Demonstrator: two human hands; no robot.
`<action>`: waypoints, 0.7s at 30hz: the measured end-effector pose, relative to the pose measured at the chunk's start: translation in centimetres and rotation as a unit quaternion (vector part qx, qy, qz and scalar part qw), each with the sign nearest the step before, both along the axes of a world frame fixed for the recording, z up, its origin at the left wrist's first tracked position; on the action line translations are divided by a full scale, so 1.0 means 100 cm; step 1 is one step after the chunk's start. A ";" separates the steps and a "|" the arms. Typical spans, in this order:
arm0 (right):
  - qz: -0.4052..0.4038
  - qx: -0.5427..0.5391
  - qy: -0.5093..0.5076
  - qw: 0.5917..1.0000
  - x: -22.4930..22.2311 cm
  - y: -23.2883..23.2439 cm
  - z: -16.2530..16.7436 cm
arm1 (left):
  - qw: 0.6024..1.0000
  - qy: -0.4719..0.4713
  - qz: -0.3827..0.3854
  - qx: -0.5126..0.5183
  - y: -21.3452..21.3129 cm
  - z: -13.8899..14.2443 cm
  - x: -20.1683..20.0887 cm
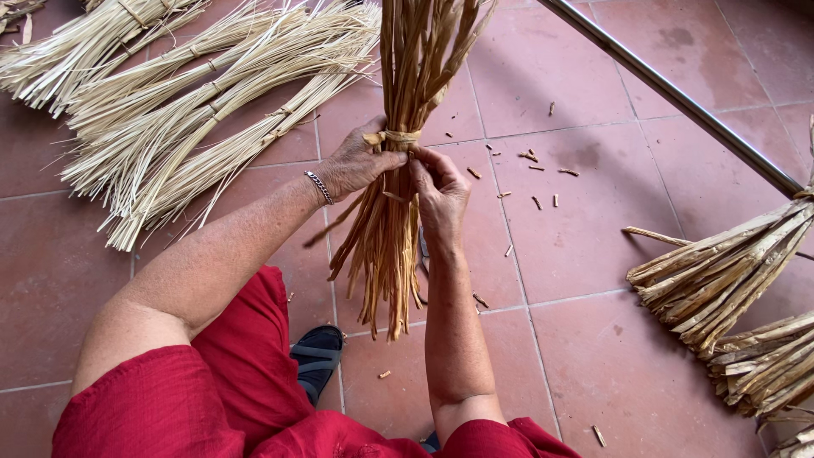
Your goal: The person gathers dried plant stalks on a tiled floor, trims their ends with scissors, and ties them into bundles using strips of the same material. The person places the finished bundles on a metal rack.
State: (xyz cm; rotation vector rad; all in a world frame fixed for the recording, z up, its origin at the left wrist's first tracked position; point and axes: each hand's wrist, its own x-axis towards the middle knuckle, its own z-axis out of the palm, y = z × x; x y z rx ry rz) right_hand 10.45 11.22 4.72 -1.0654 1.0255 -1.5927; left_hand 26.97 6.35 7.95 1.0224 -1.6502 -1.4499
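Tan cane strips make up the bundle (pixel 398 178) that stands upright between both hands, over the red tile floor (pixel 593 254). A strip tie (pixel 392 137) wraps the bundle at its waist. From the head view, the left hand (pixel 356 163) grips the bundle at the tie, thumb and fingers pinched on the wrapped band; a metal bracelet (pixel 320 187) sits on that wrist. The right hand (pixel 441 193) is closed on the strips just below the tie, fingertips touching the band's lower edge. The bundle's lower ends fan out above a black sandal (pixel 318 354) and red trousers (pixel 229 382).

Pale, thin reed bundles (pixel 195 93) lie flat on the floor to the upper left, well apart from the hands. More tan bundles (pixel 729 280) lie at the right edge. A metal rod (pixel 678 97) slants across the upper right. Small cut bits (pixel 534 170) are scattered on the tiles beside the held bundle.
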 end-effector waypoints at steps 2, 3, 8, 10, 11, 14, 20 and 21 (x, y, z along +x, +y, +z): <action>0.011 0.035 -0.066 0.997 -0.001 0.000 0.000 | 1.000 0.021 -0.001 0.020 0.003 0.005 0.000; 0.016 0.023 -0.096 0.995 -0.002 0.000 -0.001 | 0.998 0.045 -0.007 0.044 0.006 0.007 -0.003; 0.024 0.021 -0.173 0.984 -0.003 0.000 -0.006 | 0.998 0.026 -0.019 0.050 0.011 0.013 -0.005; 0.013 0.015 -0.159 0.987 -0.004 0.001 -0.007 | 0.998 0.017 -0.049 -0.030 0.008 0.012 -0.005; 0.009 0.012 -0.153 0.988 -0.004 0.003 -0.008 | 0.998 0.013 -0.051 -0.019 0.008 0.011 -0.005; -0.008 0.009 -0.185 0.983 0.003 0.006 -0.009 | 0.999 -0.005 -0.044 0.001 0.004 0.008 -0.003; -0.058 -0.048 -0.185 0.980 0.014 0.005 -0.011 | 1.000 0.004 -0.009 0.018 0.008 -0.003 -0.008; -0.069 -0.054 -0.163 0.983 0.014 0.005 -0.010 | 1.000 -0.007 -0.008 0.004 0.008 -0.005 -0.009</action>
